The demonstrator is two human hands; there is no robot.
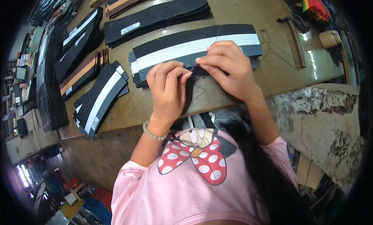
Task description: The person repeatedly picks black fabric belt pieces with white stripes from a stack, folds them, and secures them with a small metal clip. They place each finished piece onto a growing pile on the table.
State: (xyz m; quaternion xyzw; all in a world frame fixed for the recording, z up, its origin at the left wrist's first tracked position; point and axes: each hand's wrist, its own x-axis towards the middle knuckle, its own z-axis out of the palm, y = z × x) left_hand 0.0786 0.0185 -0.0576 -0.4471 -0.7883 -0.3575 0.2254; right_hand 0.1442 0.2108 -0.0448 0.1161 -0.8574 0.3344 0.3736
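My left hand (168, 89) and right hand (229, 67) pinch a small dark piece (199, 71) between their fingertips. Just beyond my fingers lies a stack of black-and-white striped straps (182, 46) on the wooden table (241, 9); a hammer (296, 38) rests well right.

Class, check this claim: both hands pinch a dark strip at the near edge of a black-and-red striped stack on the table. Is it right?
Not quite. The head view shows the stack is black and white, not red. The left hand and right hand do pinch the dark strip at its near edge.
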